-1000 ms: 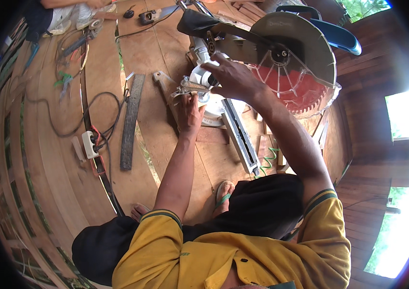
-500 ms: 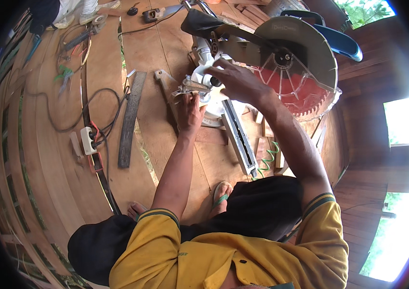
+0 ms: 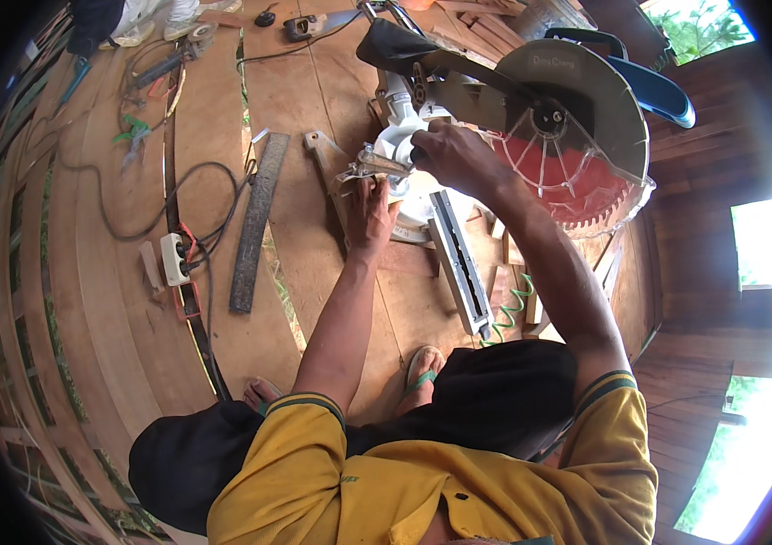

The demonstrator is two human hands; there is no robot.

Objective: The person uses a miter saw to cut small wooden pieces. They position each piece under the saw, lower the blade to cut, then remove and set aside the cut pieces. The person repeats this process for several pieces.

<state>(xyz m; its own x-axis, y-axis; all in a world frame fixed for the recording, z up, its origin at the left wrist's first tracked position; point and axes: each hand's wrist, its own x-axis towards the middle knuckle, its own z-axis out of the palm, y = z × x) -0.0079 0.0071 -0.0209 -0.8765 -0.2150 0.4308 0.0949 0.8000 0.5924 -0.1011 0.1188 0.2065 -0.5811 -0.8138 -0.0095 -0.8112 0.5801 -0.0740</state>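
Observation:
A large mitre saw (image 3: 572, 77) with a grey guard and a toothed red disc blade (image 3: 577, 186) stands in front of me, its head raised over a white base. At the left of the base sits a metal clamp (image 3: 384, 163) with a black knob. My left hand (image 3: 371, 218) is closed at the clamp's lower left part, fingertips partly hidden beneath it. My right hand (image 3: 458, 156) is closed around the knob, covering most of it. A grey slotted rail (image 3: 460, 263) extends from the base toward my knee.
On the plank floor at left lie a dark wood strip (image 3: 259, 222), a white power strip (image 3: 172, 259) with cords, and an angle grinder (image 3: 163, 65). Another power tool (image 3: 308, 27) lies at the back. A green coiled hose (image 3: 520, 304) and wood offcuts are near the rail. A person's shoes (image 3: 179, 27) show at far left.
My right hand's fingers, stretched out above the knob before, have come down and closed around it. My left hand stays at the clamp. The whole view has shifted slightly.

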